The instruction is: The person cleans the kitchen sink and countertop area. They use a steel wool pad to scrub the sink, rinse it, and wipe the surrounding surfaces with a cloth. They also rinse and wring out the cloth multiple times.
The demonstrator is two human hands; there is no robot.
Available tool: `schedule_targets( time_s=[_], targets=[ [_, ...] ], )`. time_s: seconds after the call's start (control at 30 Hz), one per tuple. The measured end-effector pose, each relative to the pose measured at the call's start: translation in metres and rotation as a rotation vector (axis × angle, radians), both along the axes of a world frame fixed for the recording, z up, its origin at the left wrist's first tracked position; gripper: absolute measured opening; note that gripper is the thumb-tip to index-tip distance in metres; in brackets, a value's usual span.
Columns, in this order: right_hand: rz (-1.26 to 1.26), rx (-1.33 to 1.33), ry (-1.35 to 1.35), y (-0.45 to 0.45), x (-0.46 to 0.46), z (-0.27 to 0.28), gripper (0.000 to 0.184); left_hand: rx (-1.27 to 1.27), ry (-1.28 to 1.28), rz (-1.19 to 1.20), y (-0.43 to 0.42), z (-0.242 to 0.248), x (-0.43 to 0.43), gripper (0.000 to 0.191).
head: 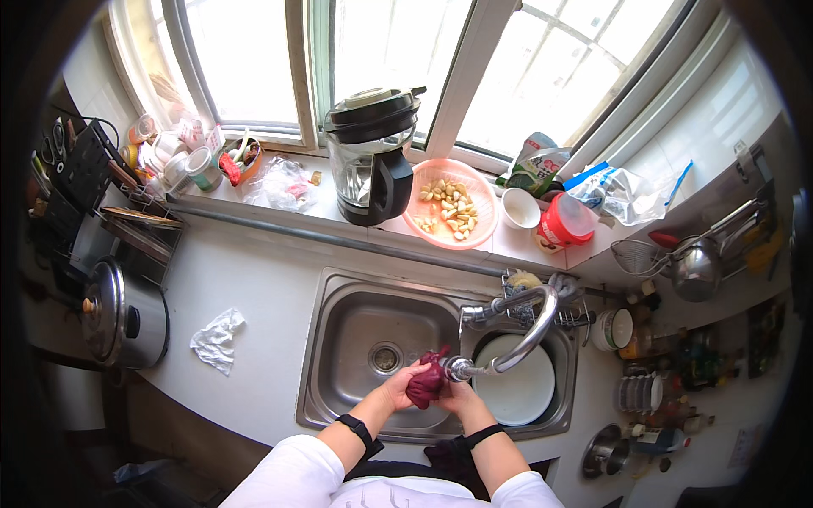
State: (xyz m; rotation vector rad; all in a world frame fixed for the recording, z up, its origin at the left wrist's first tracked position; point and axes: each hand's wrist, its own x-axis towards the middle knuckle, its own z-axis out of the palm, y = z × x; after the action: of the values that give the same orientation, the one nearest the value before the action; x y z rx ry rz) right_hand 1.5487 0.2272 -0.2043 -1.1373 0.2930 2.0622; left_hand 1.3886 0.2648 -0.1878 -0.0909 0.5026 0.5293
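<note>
Over the left bowl of a stainless steel double sink [343, 330], both hands are on a wet-looking maroon cloth [427, 385]. My left hand [401, 385] grips its left side, thumb on top. On the other side my right hand [457, 397] holds the cloth from beneath, its fingers partly hidden by the cloth and the faucet head. The curved chrome faucet [540, 330] reaches across from the right, its spout end just above my right hand. Whether water is running cannot be made out. A drain strainer [385, 359] shows beyond my left hand.
A large white basin [516, 387] fills the right bowl. On the sill stand a blender [371, 159], a pink basket [486, 222] of peeled garlic cloves, a white cup [521, 208] and a red tub [562, 225]. Crumpled white paper [218, 340] and a lidded steel pot [130, 317] are left.
</note>
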Motion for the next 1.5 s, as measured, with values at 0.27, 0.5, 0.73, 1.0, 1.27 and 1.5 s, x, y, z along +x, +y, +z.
schedule_targets(
  time_s=[0.27, 0.5, 0.73, 1.0, 1.27, 1.5],
  targets=[
    [-0.307, 0.431, -0.227, 0.019, -0.01, 0.004, 0.023, -0.091, 0.388, 0.295, 0.014, -0.018, -0.01, 0.032],
    [0.019, 0.497, -0.935, -0.007, -0.063, 0.018, 0.024, -0.366, 0.219, -0.065, 0.008, -0.054, 0.025, 0.059],
    [0.266, 0.32, -1.615, -0.003, -0.031, -0.028, 0.026, -0.072, 0.393, 0.029, -0.023, -0.066, 0.055, 0.041],
    [-0.295, 0.216, -0.52, 0.005, 0.02, -0.045, 0.015, 0.06, 0.546, 0.073, 0.002, 0.004, 0.024, 0.049],
    [0.329, 0.509, -1.178, -0.013, -0.056, 0.021, 0.026, -0.4, 0.195, -0.099, 0.009, -0.063, 0.024, 0.062],
    [0.325, 0.293, -1.727, 0.0, -0.029, -0.002, 0.037, -0.189, 0.299, 0.101, -0.025, -0.069, 0.053, 0.023]
  ],
)
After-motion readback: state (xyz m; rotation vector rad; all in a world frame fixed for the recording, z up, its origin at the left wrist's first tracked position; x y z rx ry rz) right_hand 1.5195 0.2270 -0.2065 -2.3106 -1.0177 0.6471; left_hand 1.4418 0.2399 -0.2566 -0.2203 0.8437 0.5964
